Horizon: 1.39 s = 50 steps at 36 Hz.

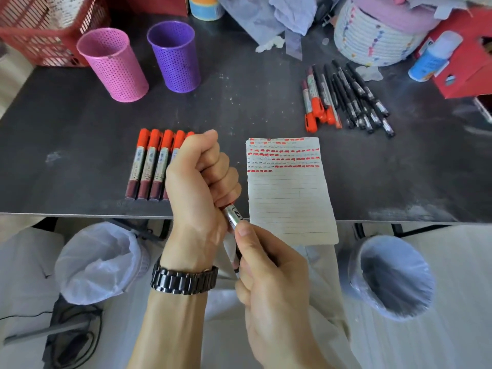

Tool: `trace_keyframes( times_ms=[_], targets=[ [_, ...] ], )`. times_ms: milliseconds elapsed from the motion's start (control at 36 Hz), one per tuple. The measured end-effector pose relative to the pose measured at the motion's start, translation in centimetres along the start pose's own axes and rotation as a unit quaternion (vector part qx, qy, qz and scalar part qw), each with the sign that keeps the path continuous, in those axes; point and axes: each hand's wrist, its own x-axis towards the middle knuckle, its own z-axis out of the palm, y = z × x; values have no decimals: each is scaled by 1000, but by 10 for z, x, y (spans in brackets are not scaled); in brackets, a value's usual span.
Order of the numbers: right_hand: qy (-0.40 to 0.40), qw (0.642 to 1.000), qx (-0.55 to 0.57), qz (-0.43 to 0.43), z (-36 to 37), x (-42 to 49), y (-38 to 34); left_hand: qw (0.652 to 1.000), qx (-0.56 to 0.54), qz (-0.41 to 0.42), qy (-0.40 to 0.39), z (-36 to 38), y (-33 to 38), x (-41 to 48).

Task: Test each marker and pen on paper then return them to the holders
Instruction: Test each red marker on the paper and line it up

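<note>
Dark worktop [239, 107], dusty. Lined paper [290, 198] at the near edge, red test marks across its top lines. Pink holder [113, 65] and purple holder [174, 55] upright at the far left. Row of red-capped markers [149, 166] left of the paper; mixed pile of markers and pens [346, 97] at the far right. Left hand [199, 187], fingers curled round the cap end of a marker [233, 217]; right hand [269, 275], fingers pinching its barrel, over the near edge.

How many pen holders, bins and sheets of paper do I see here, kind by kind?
Holders: 2, pink holder and purple holder
Bins: 2, left bin and right bin
Paper: 1, lined sheet
Total: 5
</note>
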Motion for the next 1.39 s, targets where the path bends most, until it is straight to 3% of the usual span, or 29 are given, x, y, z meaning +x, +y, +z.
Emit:
trace_keyframes(
  times_ms=[222, 333, 472, 583, 722, 806, 861, 917, 1000, 1083, 1139, 1222, 1389],
  targets=[
    [-22, 1000, -13, -9, 8, 0, 5, 1000, 0, 8, 7, -13, 6, 1],
    [-62, 988, -128, -54, -1, 17, 0, 999, 1, 7, 32, -20, 9, 5],
    [-141, 908, -351, -180, -15, 37, -13, 999, 19, -3, 44, -29, 15, 13],
    [-139, 833, -471, -255, -14, 40, -14, 995, 58, -30, 80, -33, 12, 16],
    [-166, 783, -550, -239, -3, 51, -15, 990, 77, -64, 96, -44, 17, 27],
    [-187, 761, -576, -233, 5, 60, -21, 979, 188, 8, 75, -57, 27, 27],
    [-183, 767, -571, -229, 12, 69, -29, 954, 271, 98, 78, -76, 31, 30],
    [-155, 778, -564, -230, 17, 80, -37, 910, 366, 144, 132, -104, 37, 39],
    [-111, 783, -558, -251, 26, 99, -45, 793, 538, 196, 211, -148, 47, 63],
    [-73, 790, -555, -251, 34, 118, -47, 688, 662, 175, 241, -184, 50, 81],
    [-61, 787, -567, -234, 40, 129, -45, 645, 714, 121, 245, -199, 49, 86],
    [-60, 771, -592, -226, 47, 140, -41, 603, 759, 78, 231, -211, 45, 89],
    [-46, 747, -620, -236, 58, 149, -32, 593, 767, 75, 234, -209, 43, 89]
  ],
)
